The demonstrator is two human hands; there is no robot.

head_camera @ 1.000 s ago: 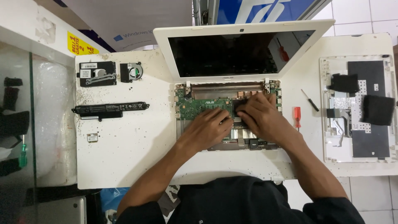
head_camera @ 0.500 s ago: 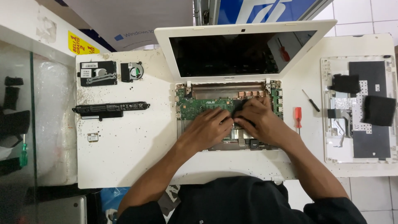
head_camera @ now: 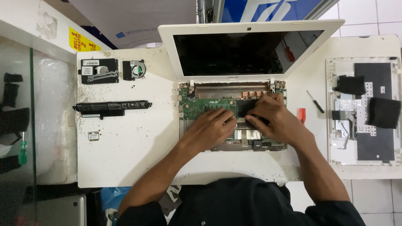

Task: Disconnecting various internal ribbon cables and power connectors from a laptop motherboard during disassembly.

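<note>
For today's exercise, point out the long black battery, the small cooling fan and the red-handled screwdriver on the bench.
Long black battery (head_camera: pixel 112 106), head view, middle of its bar-shaped body.
Small cooling fan (head_camera: pixel 134 69), head view, on its round housing.
Red-handled screwdriver (head_camera: pixel 302 115), head view, on the red handle.

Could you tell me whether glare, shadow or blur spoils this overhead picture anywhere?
Head view: light is even and focus sharp; the laptop screen mirrors a red screwdriver faintly; soft shadows sit under the hands, left hand and right hand; the glass panel at left is dim.
</note>
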